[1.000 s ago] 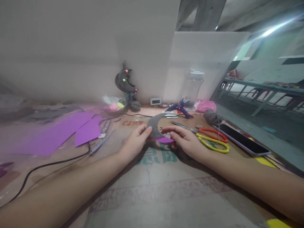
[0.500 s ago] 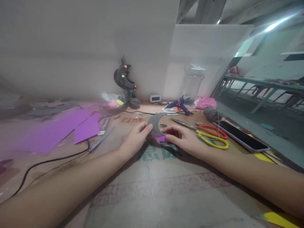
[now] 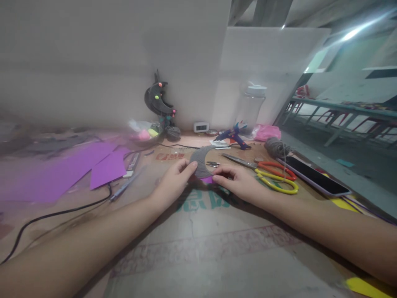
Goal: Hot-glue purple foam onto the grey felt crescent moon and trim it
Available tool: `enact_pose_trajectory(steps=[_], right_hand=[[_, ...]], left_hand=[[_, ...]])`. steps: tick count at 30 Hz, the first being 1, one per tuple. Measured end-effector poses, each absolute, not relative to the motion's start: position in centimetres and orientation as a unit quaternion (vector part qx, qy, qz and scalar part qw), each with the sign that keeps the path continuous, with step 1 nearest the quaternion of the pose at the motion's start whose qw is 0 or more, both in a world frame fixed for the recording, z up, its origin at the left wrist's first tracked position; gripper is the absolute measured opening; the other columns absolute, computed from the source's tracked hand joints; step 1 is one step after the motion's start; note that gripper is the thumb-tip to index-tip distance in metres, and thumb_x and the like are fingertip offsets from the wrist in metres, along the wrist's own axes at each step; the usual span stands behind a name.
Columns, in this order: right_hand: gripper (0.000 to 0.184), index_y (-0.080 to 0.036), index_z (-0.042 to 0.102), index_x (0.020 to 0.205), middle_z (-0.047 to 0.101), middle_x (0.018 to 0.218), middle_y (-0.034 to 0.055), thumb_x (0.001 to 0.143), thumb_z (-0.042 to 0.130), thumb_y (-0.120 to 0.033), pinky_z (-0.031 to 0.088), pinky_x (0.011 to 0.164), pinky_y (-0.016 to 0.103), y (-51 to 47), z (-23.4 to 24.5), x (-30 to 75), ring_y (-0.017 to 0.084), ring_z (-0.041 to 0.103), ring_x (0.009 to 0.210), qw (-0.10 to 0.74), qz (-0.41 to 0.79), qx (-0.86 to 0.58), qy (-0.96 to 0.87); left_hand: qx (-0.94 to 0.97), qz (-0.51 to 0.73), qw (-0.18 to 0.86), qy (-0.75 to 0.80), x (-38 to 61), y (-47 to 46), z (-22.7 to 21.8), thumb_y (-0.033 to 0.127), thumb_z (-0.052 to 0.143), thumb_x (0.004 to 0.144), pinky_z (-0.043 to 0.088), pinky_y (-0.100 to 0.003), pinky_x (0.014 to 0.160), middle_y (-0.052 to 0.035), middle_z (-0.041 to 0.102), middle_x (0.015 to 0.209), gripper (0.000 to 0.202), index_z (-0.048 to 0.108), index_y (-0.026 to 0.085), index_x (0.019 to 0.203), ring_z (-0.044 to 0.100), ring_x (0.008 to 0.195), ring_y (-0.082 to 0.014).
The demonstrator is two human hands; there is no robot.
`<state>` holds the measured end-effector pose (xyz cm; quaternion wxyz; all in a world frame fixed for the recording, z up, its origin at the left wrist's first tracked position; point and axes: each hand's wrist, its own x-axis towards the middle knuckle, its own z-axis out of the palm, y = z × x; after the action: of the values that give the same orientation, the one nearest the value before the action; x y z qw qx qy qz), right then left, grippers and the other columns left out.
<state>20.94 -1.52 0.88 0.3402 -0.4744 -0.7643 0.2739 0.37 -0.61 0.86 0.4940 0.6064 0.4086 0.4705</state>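
A grey crescent-shaped piece (image 3: 201, 160) wrapped in yarn lies on the cardboard sheet (image 3: 198, 240), with a purple edge showing under its lower end. My left hand (image 3: 174, 182) pinches the crescent's left side with thumb and fingers. My right hand (image 3: 238, 182) grips the lower right end, fingers curled over the purple part. Both forearms reach in from the bottom corners of the view.
Orange and yellow scissors (image 3: 273, 176), a ball of grey yarn (image 3: 276, 147) and a phone (image 3: 316, 177) lie to the right. A blue glue gun (image 3: 232, 137), a plastic jar (image 3: 252, 105) and a finished crescent ornament (image 3: 159, 101) stand by the wall. Purple paper sheets (image 3: 77, 167) and a black cable (image 3: 62, 213) lie left.
Both hands and the crescent have shifted slightly away from me and lower toward the cardboard; the view has tilted a little. The grip looks the same.
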Motion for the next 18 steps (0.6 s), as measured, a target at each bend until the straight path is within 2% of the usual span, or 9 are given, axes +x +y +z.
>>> enact_pose_trajectory(steps=[4, 9, 12, 18], right_hand=[[0.022, -0.018, 0.069, 0.078, 0.063, 0.074, 0.0025, 0.084, 0.059, -0.036, 0.044, 0.066, 0.029, -1.5, 0.9, 21.0, 0.016, 0.058, 0.071, 0.343, 0.278, -0.471, -0.764], [0.022, -0.017, 0.069, 0.078, 0.063, 0.075, 0.0023, 0.084, 0.059, -0.036, 0.043, 0.065, 0.028, -1.9, 1.3, 20.8, 0.015, 0.057, 0.070, 0.337, 0.286, -0.475, -0.761], [0.024, -0.017, 0.068, 0.076, 0.062, 0.071, 0.0010, 0.085, 0.060, -0.038, 0.041, 0.061, 0.027, -2.1, 1.6, 20.7, 0.014, 0.054, 0.065, 0.331, 0.284, -0.492, -0.753], [0.026, -0.017, 0.067, 0.074, 0.061, 0.069, 0.0007, 0.085, 0.061, -0.040, 0.041, 0.060, 0.026, -2.3, 1.9, 20.7, 0.013, 0.053, 0.064, 0.336, 0.280, -0.500, -0.748]], left_hand=[[0.631, 0.446, 0.479, 0.416, 0.4, -0.4, 0.8, 0.046, 0.063, 0.083, 0.044, -0.025, 0.065, 0.0026, 0.058, 0.066, 0.031, 0.058, 0.018, 0.073, 0.056, 0.067, -0.0149], [0.640, 0.420, 0.502, 0.402, 0.4, -0.6, 0.9, 0.039, 0.065, 0.081, 0.049, -0.027, 0.069, -0.0027, 0.072, 0.087, 0.024, 0.067, 0.017, 0.091, 0.065, 0.079, -0.0189], [0.642, 0.417, 0.504, 0.400, 0.4, -0.7, 0.9, 0.037, 0.064, 0.083, 0.052, -0.027, 0.071, -0.0034, 0.075, 0.091, 0.022, 0.069, 0.018, 0.092, 0.068, 0.083, -0.0202], [0.654, 0.383, 0.505, 0.413, 0.3, -0.7, 0.7, 0.042, 0.061, 0.084, 0.051, -0.027, 0.062, -0.0035, 0.075, 0.090, 0.027, 0.068, 0.018, 0.095, 0.070, 0.075, -0.0199]])
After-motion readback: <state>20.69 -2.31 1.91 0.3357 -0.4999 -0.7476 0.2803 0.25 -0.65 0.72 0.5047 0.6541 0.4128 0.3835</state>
